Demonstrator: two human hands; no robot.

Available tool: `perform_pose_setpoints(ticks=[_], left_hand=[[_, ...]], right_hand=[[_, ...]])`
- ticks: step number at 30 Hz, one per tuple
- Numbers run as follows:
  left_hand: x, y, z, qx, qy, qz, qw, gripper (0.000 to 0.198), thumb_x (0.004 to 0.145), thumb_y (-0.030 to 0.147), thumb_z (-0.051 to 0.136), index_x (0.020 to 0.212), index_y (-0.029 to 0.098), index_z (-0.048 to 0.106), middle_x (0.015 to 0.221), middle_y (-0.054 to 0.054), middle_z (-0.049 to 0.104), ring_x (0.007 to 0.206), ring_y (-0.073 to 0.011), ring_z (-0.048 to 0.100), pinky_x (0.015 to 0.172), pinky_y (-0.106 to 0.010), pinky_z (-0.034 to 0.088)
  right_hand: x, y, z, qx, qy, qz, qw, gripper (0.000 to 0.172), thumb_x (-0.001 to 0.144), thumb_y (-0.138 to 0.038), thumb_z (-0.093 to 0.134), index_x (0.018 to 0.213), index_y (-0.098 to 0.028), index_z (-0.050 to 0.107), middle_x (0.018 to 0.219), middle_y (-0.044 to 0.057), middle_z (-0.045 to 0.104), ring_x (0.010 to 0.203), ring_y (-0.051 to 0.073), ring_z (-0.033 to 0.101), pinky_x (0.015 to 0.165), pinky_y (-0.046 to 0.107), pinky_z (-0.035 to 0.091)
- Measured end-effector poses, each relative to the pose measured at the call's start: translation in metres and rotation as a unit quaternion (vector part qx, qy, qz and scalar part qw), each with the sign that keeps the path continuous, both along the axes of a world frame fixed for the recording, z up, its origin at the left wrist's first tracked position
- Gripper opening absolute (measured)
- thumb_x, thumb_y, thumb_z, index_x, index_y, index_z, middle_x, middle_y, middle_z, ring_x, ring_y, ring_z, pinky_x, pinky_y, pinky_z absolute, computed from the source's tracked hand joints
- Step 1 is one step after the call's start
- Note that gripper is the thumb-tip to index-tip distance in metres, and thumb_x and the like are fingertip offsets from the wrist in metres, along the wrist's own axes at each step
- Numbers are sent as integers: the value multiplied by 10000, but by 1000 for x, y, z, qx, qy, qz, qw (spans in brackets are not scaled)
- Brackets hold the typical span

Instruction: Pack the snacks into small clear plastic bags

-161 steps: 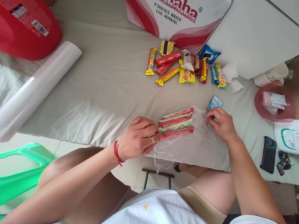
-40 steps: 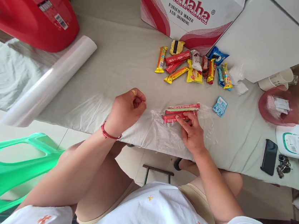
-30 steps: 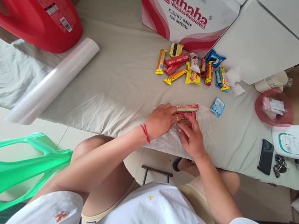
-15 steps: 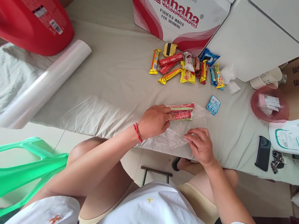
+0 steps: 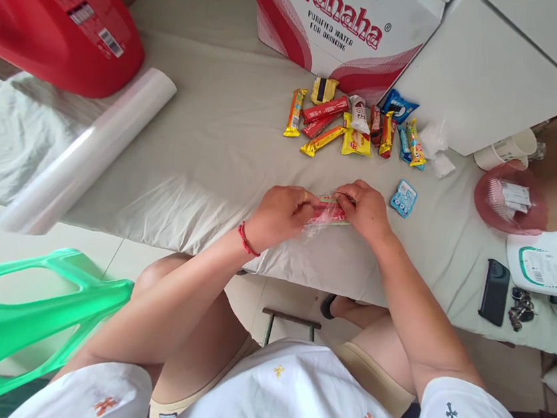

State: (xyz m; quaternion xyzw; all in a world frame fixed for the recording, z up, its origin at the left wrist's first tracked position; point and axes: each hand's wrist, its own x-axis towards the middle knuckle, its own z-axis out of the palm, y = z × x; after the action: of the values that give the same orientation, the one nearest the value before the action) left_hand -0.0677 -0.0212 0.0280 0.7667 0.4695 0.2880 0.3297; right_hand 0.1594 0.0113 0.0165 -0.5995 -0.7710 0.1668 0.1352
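Note:
Between my hands, near the front of the cloth-covered surface, lie slim red-and-green snack packets (image 5: 328, 213), partly covered by crumpled clear plastic film (image 5: 321, 223). My left hand (image 5: 282, 215), with a red cord at the wrist, closes on the packets' left end. At the right end my right hand (image 5: 365, 207) is closed, its thumb and fingers pinching the film against the packets. The fingers hide both ends, so the exact number of packets cannot be made out. To the right of my right hand lies a small blue packet (image 5: 404, 198).
Several wrapped snacks (image 5: 351, 123) lie before a Wahaha carton (image 5: 340, 25). On the left are a film roll (image 5: 88, 150) and a red jug (image 5: 73, 24). A pink bowl (image 5: 535, 205), white jug (image 5: 554, 260), phone (image 5: 495, 292) and keys (image 5: 521, 309) sit right. A green stool (image 5: 42, 336) stands below left.
My right hand has moved up and inward from the loose film edge to the packets' right end. The film, spread toward me before, is now gathered over the packets. My left hand stays on them.

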Motion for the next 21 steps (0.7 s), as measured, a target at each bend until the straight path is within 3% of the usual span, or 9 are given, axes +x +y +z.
perform_pose_setpoints(ticks=[3, 6, 7, 9, 11, 12, 16, 19, 21], left_hand=[[-2, -19, 3, 71, -31, 54, 996, 370, 1021, 453, 505, 1071, 158, 723, 960, -102, 734, 865, -231, 673, 800, -377, 533], [4, -39, -6, 167, 47, 42, 984, 786, 829, 788, 679, 1271, 139, 640, 1199, -204, 694, 1065, -359, 640, 878, -493, 507], [6, -44, -11, 173, 79, 42, 981, 789, 824, 753, 719, 1306, 135, 623, 1262, -225, 674, 1099, -378, 624, 891, -511, 494], [8, -49, -18, 166, 114, 57, 978, 550, 891, 557, 748, 1246, 147, 656, 1260, -216, 681, 1099, -375, 610, 884, -508, 479], [5, -46, -21, 142, 85, 84, 983, 218, 944, 383, 696, 1031, 182, 701, 1103, -155, 720, 1033, -328, 610, 863, -470, 483], [2, -41, -20, 127, 47, 101, 986, 157, 957, 347, 666, 919, 196, 690, 1008, -121, 720, 986, -297, 612, 850, -445, 491], [-19, -18, -17, 10, -73, 184, 980, 284, 971, 347, 601, 724, 207, 585, 780, -28, 630, 701, -168, 565, 689, -326, 479], [-38, -1, -28, -44, 6, 217, 975, 403, 920, 397, 658, 603, 213, 490, 655, -6, 536, 578, -141, 471, 576, -317, 389], [-50, 7, -38, -17, 68, 232, 970, 447, 896, 438, 684, 571, 220, 467, 660, -25, 532, 601, -160, 484, 568, -332, 374]], right_hand=[[-1, -5, 0, -2, -3, -9, 1000, 244, 997, -277, 573, 1016, -224, 810, 944, 72, 697, 817, 218, 648, 709, 325, 444], [-1, -7, 0, 0, 7, -13, 1000, 246, 1003, -288, 570, 1012, -225, 807, 956, 73, 695, 814, 215, 646, 713, 325, 441], [-1, -7, -1, 3, 11, -16, 1000, 239, 1001, -288, 576, 1009, -224, 806, 953, 73, 694, 815, 215, 647, 716, 326, 442], [0, -6, -3, 5, 19, -22, 1000, 223, 992, -282, 591, 997, -224, 807, 938, 68, 690, 801, 211, 644, 718, 327, 440], [0, -5, -4, 5, 29, -24, 999, 209, 984, -275, 603, 987, -226, 806, 923, 61, 686, 772, 204, 636, 713, 328, 438], [1, -5, -5, 4, 35, -25, 999, 203, 980, -273, 609, 981, -226, 806, 917, 59, 684, 759, 200, 632, 712, 328, 438], [3, -3, -5, -1, 66, -21, 998, 187, 973, -281, 626, 978, -225, 804, 907, 54, 683, 765, 196, 635, 732, 328, 450], [4, -1, -5, -12, 78, -27, 996, 174, 960, -294, 641, 953, -224, 801, 885, 48, 681, 755, 194, 629, 731, 330, 453], [5, 1, -5, -18, 83, -32, 996, 162, 948, -303, 654, 937, -227, 796, 880, 46, 684, 750, 193, 629, 727, 330, 458]])
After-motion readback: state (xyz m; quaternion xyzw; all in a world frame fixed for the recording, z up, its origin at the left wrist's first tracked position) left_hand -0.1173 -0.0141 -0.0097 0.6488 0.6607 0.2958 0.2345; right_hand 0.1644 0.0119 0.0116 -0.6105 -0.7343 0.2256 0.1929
